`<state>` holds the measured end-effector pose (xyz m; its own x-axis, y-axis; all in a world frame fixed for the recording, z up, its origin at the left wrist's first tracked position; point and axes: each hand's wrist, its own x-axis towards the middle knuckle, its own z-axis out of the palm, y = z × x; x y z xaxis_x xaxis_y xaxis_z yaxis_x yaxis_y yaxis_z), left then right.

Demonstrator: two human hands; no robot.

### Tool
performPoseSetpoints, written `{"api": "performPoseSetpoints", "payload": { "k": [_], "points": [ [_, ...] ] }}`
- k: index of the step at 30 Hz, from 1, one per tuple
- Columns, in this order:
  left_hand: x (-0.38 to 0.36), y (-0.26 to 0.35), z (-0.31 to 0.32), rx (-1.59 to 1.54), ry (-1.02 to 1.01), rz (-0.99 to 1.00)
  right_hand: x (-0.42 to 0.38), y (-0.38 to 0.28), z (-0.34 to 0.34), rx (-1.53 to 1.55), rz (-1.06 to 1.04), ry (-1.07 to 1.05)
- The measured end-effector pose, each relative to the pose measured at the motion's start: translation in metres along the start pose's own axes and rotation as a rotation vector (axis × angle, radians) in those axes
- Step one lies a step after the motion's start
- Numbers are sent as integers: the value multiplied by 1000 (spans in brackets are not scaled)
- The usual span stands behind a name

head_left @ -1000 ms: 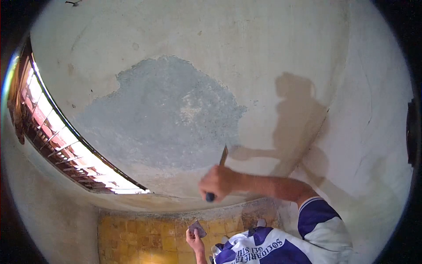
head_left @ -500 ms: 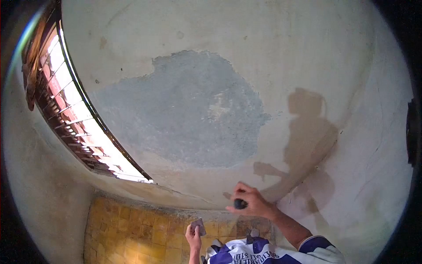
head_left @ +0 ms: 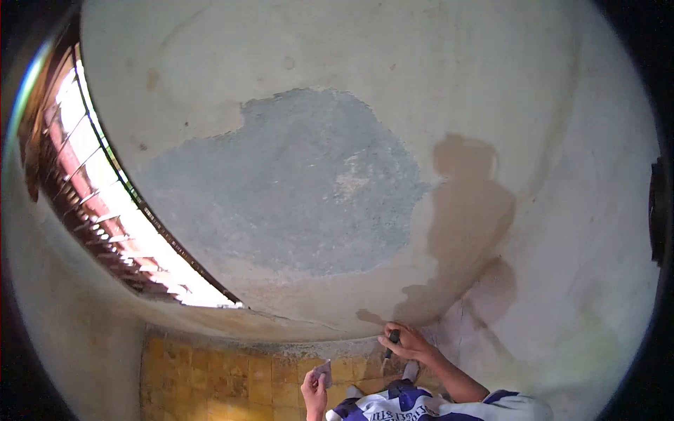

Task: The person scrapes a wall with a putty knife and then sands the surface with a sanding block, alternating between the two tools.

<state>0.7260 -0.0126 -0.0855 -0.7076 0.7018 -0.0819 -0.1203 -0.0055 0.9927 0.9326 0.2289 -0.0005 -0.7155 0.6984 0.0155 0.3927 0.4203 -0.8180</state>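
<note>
Low in the view, my left hand (head_left: pixel 313 393) pinches a small greyish-pink sheet that looks like sandpaper (head_left: pixel 323 370), held up above the tiled floor. To its right, my right hand (head_left: pixel 411 342) is closed around a dark-handled tool (head_left: pixel 393 342). The tool's thin end points down; its exact kind is too small to make out. In front of both hands is a pale wall (head_left: pixel 295 42) with a large, rough-edged grey patch (head_left: pixel 295 182) and a lighter worn spot inside it. Neither hand touches the patch.
A barred window (head_left: pixel 116 203) lets in bright light on the left. Yellow-brown tiles (head_left: pixel 239 379) cover the floor below. A second wall (head_left: pixel 583 245) meets the first at the right. My shadow (head_left: pixel 467 203) falls near that corner.
My right hand has moved lower and turned, and the tool now points downward. My left hand has shifted slightly right and down with the sheet still in it. The view has shifted a little.
</note>
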Motion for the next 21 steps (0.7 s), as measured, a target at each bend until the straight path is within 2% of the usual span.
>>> {"api": "performPoseSetpoints", "payload": {
  "k": [1, 4, 5, 8, 10, 11, 14, 17, 19, 21],
  "points": [
    [1, 11, -4, 26, -5, 21, -3, 0, 5, -123, 44, 23],
    [8, 19, -24, 0, 29, 27, -7, -21, -5, 354, 385, -95],
    [9, 17, -32, 30, 17, 36, -9, -13, -3, 442, 253, -33],
    [27, 11, -52, 56, -34, 37, -14, -31, -13, 941, 183, 321],
    [48, 5, -60, -10, -76, -12, -20, -36, -20, 1214, 66, 483],
    [61, 14, -54, -15, -102, 36, -21, -43, -24, 1345, -7, 564],
    [99, 39, -26, 11, -171, 146, -30, -72, -34, 1419, 20, 715],
    [131, 62, -1, 77, -208, 252, -32, -44, -35, 1271, -14, 747],
    [149, 72, 14, 47, -207, 365, -20, -56, -46, 1207, -77, 807],
    [153, 83, 28, -9, -59, 455, -9, -73, -60, 1089, -106, 885]
  ]
}}
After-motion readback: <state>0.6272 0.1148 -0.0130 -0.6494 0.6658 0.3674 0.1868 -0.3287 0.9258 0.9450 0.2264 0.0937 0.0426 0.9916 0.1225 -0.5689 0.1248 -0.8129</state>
